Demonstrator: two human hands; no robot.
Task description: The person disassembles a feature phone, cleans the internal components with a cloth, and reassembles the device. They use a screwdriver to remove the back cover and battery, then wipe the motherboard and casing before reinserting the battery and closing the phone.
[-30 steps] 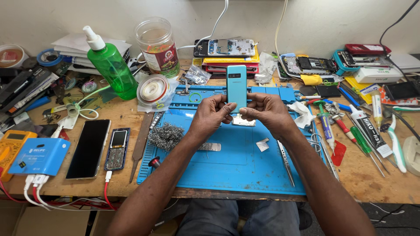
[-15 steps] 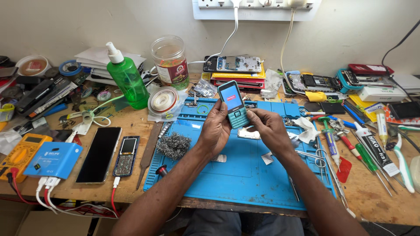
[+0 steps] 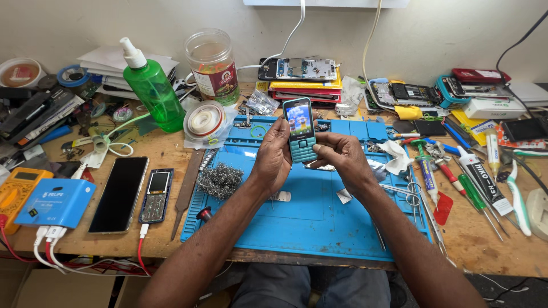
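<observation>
A plain off-white wall (image 3: 434,34) runs along the back edge of a worn wooden workbench (image 3: 165,154). A white power strip (image 3: 325,3) is fixed high on the wall, and two pale cables (image 3: 371,34) hang from it towards the bench. The light is even and soft. Below the front left corner stand cardboard boxes (image 3: 63,288).

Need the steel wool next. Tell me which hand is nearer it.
Left. The left hand sits just right of the steel wool; the right hand is farther right, beyond the phone.
</observation>
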